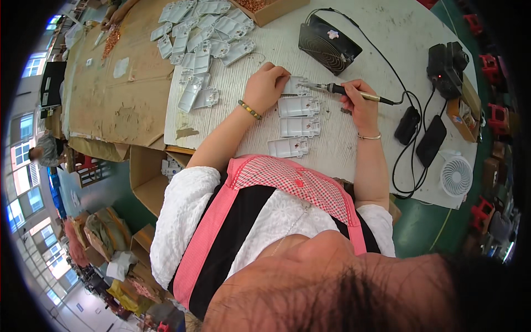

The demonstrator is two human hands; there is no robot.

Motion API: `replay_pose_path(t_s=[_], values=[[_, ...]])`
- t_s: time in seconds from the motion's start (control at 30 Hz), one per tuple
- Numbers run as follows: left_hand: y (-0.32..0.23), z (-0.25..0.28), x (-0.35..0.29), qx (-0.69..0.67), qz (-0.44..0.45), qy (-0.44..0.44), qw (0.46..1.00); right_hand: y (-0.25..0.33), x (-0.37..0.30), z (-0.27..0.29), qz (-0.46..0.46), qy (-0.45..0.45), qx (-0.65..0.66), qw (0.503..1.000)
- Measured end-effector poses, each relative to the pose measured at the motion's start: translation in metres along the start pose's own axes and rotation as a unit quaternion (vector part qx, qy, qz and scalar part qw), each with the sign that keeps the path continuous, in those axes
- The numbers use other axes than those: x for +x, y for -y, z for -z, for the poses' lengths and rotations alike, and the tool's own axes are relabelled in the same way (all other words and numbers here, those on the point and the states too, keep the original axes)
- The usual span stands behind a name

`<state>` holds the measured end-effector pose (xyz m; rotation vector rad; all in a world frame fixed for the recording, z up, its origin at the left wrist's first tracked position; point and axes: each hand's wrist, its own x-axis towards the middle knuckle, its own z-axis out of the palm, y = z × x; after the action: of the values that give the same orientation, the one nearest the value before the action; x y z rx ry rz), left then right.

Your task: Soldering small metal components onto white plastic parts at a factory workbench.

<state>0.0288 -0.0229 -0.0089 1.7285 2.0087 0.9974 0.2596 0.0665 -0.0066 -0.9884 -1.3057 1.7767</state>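
Note:
My right hand (360,104) grips a soldering iron (337,89) with a black and tan handle. Its metal tip points left, onto the right end of a white plastic casing (295,85). Beside that casing's left edge is my left hand (267,86), its fingers curled and pinched together; what they hold is hidden. Several similar open casings (299,126) lie in a column below, toward my body, with small reddish parts at their right ends. A thin curved wire shows on the table just beyond my left hand.
Many white casings (207,30) are heaped at the far left. A black fan box (329,44) stands beyond the iron. At the right are a black soldering station (447,69), cables, black adapters (431,139) and a small white fan (456,176). Cardboard (119,99) covers the left table.

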Motion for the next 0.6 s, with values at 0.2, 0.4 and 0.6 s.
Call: replay_pose_path(t_s=[0.2, 0.4, 0.6], values=[[0.0004, 0.001, -0.0004, 0.01, -0.007, 0.006, 1.0, -0.0012, 0.0006, 0.0009, 0.0, 0.0, -0.006, 1.0], [-0.0006, -0.0001, -0.0003, 0.007, -0.008, -0.004, 1.0, -0.0009, 0.0003, 0.0, 0.004, -0.012, -0.021, 1.0], [0.0001, -0.001, -0.0011, 0.012, -0.016, -0.009, 1.0, -0.0003, 0.0001, 0.0001, 0.004, -0.008, -0.014, 1.0]])
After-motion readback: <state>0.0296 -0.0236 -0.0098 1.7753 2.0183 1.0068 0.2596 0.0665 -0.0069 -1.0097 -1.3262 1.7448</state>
